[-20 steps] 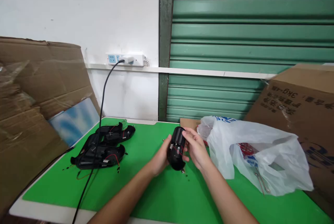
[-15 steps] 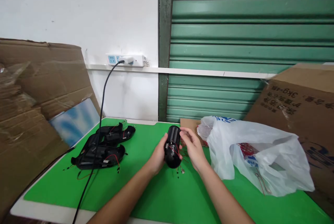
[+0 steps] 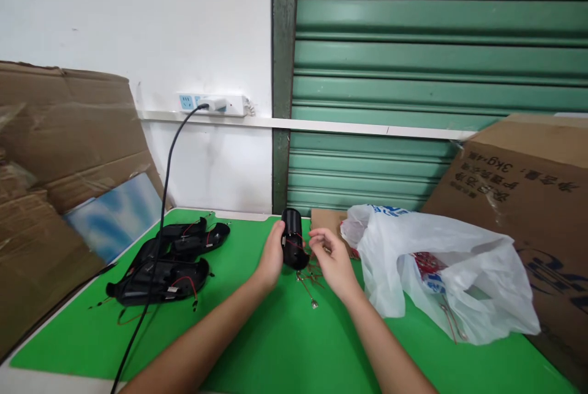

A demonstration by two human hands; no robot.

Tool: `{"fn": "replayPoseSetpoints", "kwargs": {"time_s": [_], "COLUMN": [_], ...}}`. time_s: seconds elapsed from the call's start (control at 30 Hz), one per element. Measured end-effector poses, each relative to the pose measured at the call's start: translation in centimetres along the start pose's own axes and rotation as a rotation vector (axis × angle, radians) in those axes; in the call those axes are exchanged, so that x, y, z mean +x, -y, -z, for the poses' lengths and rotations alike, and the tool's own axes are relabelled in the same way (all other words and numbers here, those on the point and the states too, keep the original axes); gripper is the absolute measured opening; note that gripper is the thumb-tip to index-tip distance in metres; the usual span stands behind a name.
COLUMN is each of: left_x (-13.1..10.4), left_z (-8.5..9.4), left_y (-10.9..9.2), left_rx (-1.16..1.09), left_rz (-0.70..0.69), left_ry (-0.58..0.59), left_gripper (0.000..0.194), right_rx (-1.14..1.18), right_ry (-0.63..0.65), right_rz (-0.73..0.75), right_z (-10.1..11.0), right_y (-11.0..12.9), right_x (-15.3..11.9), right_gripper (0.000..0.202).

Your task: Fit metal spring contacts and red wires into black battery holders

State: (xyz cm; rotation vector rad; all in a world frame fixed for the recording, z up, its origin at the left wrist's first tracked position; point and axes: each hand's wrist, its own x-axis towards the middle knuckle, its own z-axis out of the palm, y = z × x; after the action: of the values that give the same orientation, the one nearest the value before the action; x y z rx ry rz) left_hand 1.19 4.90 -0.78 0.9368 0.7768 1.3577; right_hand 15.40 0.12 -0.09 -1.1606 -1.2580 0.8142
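My left hand (image 3: pixel 270 257) is closed around a black plastic shell (image 3: pixel 293 228), held above the green mat (image 3: pixel 266 345). The shell is tilted, with its hollow inner side and thin red wires (image 3: pixel 294 244) showing. Close to its right edge, my right hand (image 3: pixel 334 259) has its fingers bent together in a pinch. One red wire runs toward these fingertips, but what they hold is too small to make out. Just below the shell, several loose thin wires with small metal ends (image 3: pixel 314 303) lie on the mat.
Several similar black shells with wires (image 3: pixel 160 274) lie in a group at the left. A black cable (image 3: pixel 162 216) hangs from the wall socket (image 3: pixel 211 103) across them. On the right rests a white plastic bag (image 3: pixel 459 271) with red wires inside. Cardboard boxes (image 3: pixel 523 198) flank the table.
The shell has turned in my left hand and moved slightly up and away. My right fingers have drawn together beside its wires. The whole view has shifted a little.
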Motion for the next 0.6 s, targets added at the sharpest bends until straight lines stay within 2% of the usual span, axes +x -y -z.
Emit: {"fn": "replayPoseSetpoints", "kwargs": {"time_s": [0.1,0.3,0.37,0.6], "left_x": [-0.2,-2.4,-2.6,-2.3], "left_z": [-0.3,0.1,0.6,1.6], "left_y": [0.4,-0.8,-1.1,-1.2], "left_rx": [0.057,-0.074,-0.052,0.259], "left_rz": [-0.106,0.106,0.123,-0.033], "left_ry": [0.044,0.184,0.242,0.338], "left_gripper": [0.040,0.046,0.047,0.047], "right_rx": [-0.007,0.029,0.030,-0.040], "right_ry": [0.018,0.051,0.060,0.111], "right_rz": [0.004,-0.010,-0.021,-0.014], "right_z": [0.1,-0.5,-0.7,-0.4], "right_y": [0.0,0.3,0.5,0.4], "right_x": [0.0,-0.5,-0.8,-1.0], "right_gripper": [0.036,0.039,0.044,0.047]}}
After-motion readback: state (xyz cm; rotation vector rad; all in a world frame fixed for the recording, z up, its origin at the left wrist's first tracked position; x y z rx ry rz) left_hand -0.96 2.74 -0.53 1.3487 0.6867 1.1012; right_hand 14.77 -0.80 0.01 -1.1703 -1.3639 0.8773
